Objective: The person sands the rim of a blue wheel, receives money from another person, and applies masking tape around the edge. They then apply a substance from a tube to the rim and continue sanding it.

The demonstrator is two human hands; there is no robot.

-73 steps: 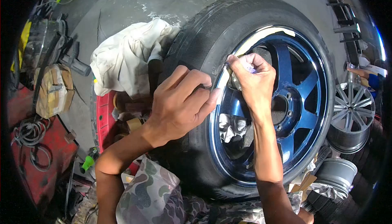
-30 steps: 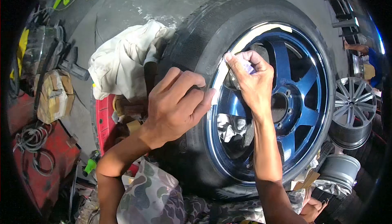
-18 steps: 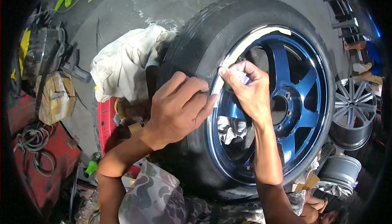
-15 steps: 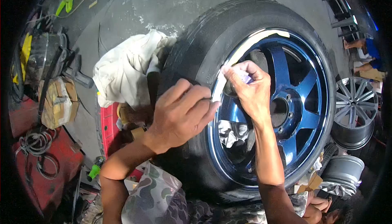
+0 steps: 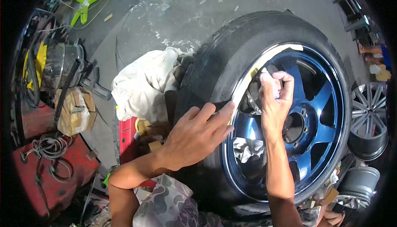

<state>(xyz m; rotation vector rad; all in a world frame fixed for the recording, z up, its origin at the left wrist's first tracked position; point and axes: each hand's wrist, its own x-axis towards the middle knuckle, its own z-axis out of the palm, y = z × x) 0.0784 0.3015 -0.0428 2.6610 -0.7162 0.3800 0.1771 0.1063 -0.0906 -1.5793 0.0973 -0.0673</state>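
A large tyre (image 5: 231,57) surrounds a glossy blue wheel rim (image 5: 248,126) in front of me. Pale masking tape (image 5: 271,54) follows the upper-left curve of the rim's edge. My left hand (image 5: 198,138) is open, its fingers stretched out and their tips touching the rim's edge at the tape's lower end. Over the spokes, my right hand (image 5: 278,96) is closed in a pinch around a small pale purple-and-white item (image 5: 276,91). Most of that item is hidden by the fingers, so its kind does not show.
A white cloth (image 5: 142,84) is bunched left of the tyre. Farther left are a taped cardboard box (image 5: 76,111) and coiled cable (image 5: 51,148) on a red surface. Bare alloy wheels (image 5: 368,111) stand at right. Another person's hand (image 5: 368,49) shows at the far right.
My right hand has moved away from the tape, up over the spokes. My left hand's fingers have straightened from a curled grip onto the rim's edge. The whole view has shifted.
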